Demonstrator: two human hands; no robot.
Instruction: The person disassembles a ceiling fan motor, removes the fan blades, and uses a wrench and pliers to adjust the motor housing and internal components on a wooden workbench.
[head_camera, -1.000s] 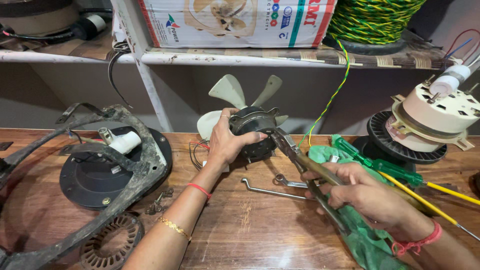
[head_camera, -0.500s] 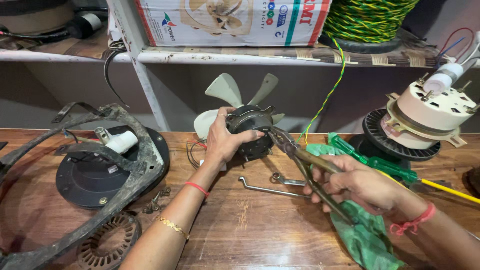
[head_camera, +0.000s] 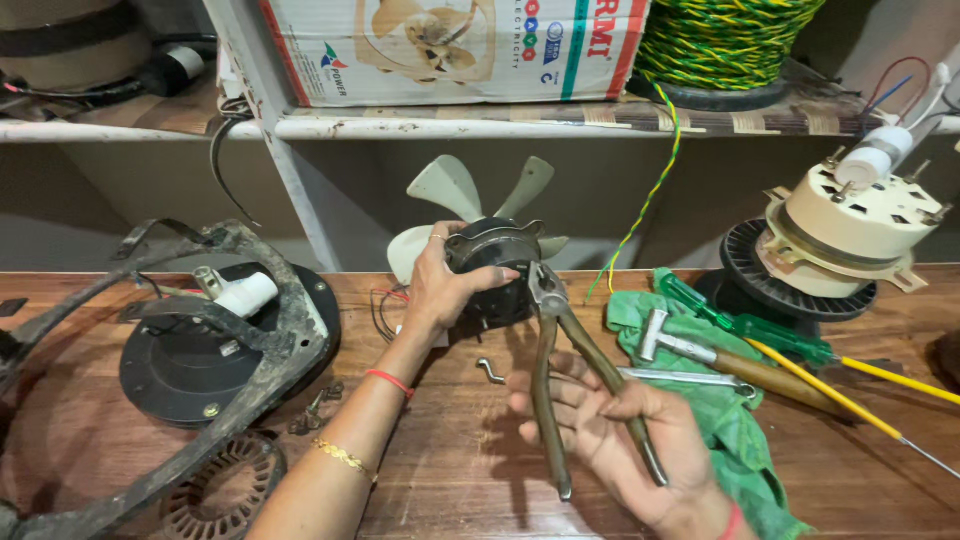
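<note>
My left hand (head_camera: 446, 285) grips a small black fan motor (head_camera: 497, 268) with pale green blades (head_camera: 447, 188), standing on the wooden workbench (head_camera: 450, 470). My right hand (head_camera: 612, 432) holds a pair of worn pliers (head_camera: 558, 370) by the handles, palm up. The pliers' jaws touch the right side of the motor body. A bent metal hook (head_camera: 491, 371) lies on the bench just below the motor.
A green cloth (head_camera: 712, 400) at right carries a small hammer (head_camera: 722, 357), a green screwdriver (head_camera: 745, 323) and a yellow screwdriver (head_camera: 845, 402). A cream motor (head_camera: 850, 225) on a black ribbed disc stands far right. A black fan base and frame (head_camera: 215, 335) lie at left. A shelf above holds a box and wire coil (head_camera: 720, 40).
My right hand has drawn back toward me and turned palm up, the pliers now standing steeper against the motor. The view shifted left. My left hand keeps its grip.
</note>
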